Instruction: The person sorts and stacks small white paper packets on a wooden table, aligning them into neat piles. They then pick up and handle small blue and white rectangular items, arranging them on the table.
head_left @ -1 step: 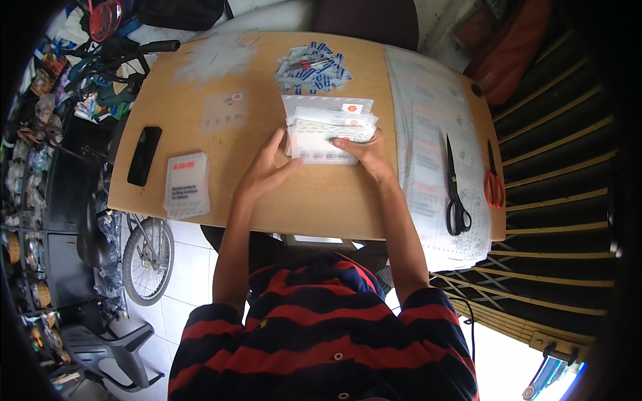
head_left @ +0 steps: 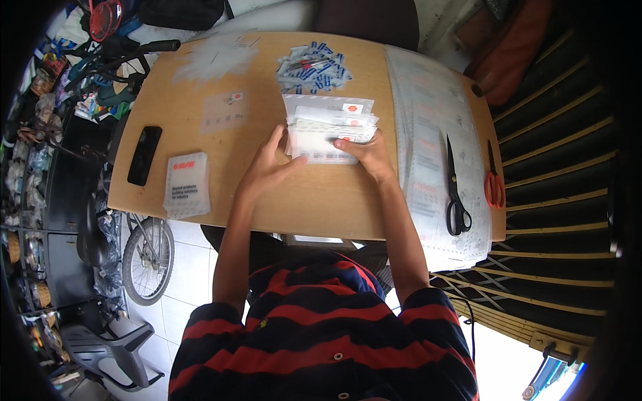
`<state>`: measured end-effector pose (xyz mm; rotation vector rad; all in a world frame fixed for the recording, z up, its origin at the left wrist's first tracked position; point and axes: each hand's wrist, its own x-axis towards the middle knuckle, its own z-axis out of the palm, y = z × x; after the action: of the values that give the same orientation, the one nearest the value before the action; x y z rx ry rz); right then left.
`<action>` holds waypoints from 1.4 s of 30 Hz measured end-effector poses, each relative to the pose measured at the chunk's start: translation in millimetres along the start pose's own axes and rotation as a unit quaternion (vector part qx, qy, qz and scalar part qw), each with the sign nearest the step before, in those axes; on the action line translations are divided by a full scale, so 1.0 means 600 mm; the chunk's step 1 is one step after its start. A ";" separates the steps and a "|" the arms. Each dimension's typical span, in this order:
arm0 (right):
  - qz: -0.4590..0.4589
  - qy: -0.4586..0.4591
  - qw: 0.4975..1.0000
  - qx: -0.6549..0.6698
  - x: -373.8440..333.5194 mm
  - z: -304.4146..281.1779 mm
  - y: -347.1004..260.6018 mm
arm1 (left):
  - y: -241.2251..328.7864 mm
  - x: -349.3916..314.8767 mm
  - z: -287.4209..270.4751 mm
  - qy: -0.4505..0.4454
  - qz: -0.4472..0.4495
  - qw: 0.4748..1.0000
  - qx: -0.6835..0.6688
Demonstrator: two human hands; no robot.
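A stack of translucent white printed sheets or pouches (head_left: pixel 317 144) is held over the middle of the table, with its upper layers fanned away from me. My right hand (head_left: pixel 374 159) grips its right side, thumb pressed on top and fingers underneath. Along the left edge, my left hand (head_left: pixel 266 172) is curved around the stack, its thumb at the lower left corner and some fingers hidden behind. Just beyond lies a heap of small white and blue packets (head_left: pixel 328 81), with a red and metallic item on top that is too small to name.
On the wooden table (head_left: pixel 287 214) are a black phone (head_left: pixel 144 156), a neat printed stack (head_left: pixel 187 186), a single clear sheet (head_left: pixel 224 115) and scattered clear pieces (head_left: pixel 217 57). Large plastic sheets (head_left: pixel 428 174) cover the right side, bearing black scissors (head_left: pixel 456 194); red-handled scissors (head_left: pixel 493 187) lie beside them.
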<state>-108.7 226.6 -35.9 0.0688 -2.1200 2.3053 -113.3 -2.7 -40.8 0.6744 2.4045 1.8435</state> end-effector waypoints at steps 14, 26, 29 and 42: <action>-0.043 -0.052 0.995 -0.073 0.002 0.004 -0.022 | -0.022 0.033 0.033 0.028 -0.036 0.982 -0.182; -0.021 -0.025 0.997 -0.072 -0.001 0.003 -0.016 | 0.013 0.031 0.043 0.088 -0.029 0.966 -0.242; -0.020 -0.012 0.998 -0.054 -0.002 0.002 -0.010 | 0.088 0.050 0.015 0.178 0.110 0.968 -0.138; -0.022 -0.017 0.999 -0.035 -0.002 0.004 -0.014 | 0.153 0.110 -0.016 0.023 0.241 0.959 0.149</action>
<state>-107.2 224.9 -27.4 0.1516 -2.1908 2.2188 -146.9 30.4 62.3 1.3629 2.7640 1.6459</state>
